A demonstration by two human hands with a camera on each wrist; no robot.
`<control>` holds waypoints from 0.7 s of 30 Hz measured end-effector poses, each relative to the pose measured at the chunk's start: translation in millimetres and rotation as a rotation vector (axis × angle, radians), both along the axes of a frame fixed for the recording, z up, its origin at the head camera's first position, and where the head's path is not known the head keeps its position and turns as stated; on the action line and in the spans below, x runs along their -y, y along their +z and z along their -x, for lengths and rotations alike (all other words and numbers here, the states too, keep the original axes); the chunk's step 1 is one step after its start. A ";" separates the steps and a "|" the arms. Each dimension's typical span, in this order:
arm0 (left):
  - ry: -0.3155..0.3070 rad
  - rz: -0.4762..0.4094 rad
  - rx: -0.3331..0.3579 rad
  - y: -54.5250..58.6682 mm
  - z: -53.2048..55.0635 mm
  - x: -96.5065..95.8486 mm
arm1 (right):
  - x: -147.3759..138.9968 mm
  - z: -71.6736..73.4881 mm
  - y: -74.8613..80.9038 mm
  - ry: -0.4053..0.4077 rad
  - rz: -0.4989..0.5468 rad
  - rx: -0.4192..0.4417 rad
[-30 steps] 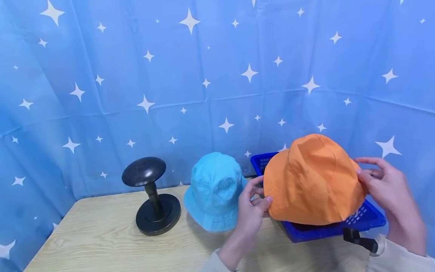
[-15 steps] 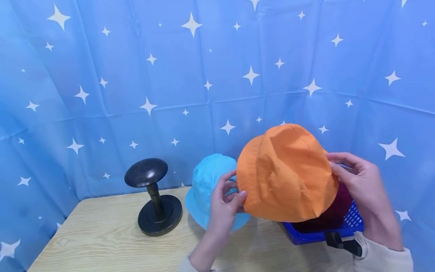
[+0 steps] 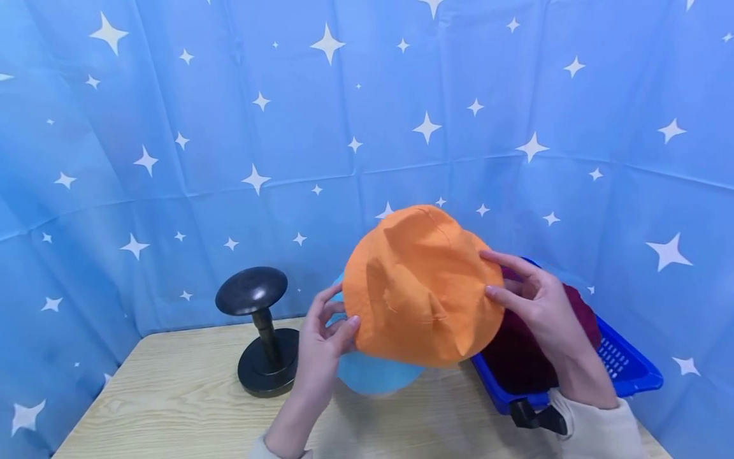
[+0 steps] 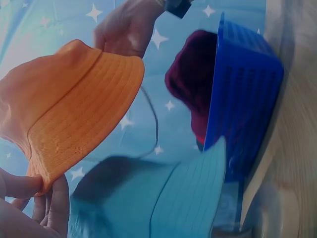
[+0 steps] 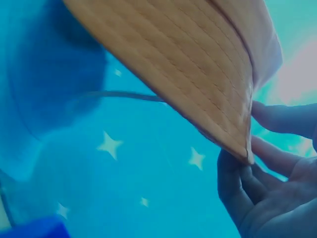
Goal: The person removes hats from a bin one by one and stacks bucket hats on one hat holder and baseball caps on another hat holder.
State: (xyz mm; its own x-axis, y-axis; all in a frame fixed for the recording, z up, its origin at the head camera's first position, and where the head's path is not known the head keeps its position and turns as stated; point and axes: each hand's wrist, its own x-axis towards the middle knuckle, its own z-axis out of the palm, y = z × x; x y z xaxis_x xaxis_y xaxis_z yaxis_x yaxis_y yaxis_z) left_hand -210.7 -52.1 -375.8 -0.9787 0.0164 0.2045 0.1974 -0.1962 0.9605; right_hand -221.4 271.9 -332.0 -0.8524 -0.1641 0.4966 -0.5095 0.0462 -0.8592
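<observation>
Starry curtain (image 3: 309, 121) behind; both hands (image 3: 321, 344) (image 3: 538, 303) pinch an orange hat (image 3: 421, 293), largely hiding a blue hat (image 3: 378, 376).

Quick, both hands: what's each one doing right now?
Left hand: closed, pinching the brim of the orange hat on its left side.
Right hand: closed, pinching the same brim on its right side.
</observation>
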 end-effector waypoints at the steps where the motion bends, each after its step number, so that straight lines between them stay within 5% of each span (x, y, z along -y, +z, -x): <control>1: 0.015 0.009 0.004 0.1 0.8 4.0 | 5.2 1.7 -1.3 -0.006 -0.025 0.003; 8: 0.083 0.062 0.016 1.9 9.2 29.6 | 37.7 18.4 -13.4 -0.005 -0.088 0.014; 21: 0.071 0.081 0.086 -13.8 29.1 49.0 | 61.0 32.9 -30.5 0.035 -0.015 0.146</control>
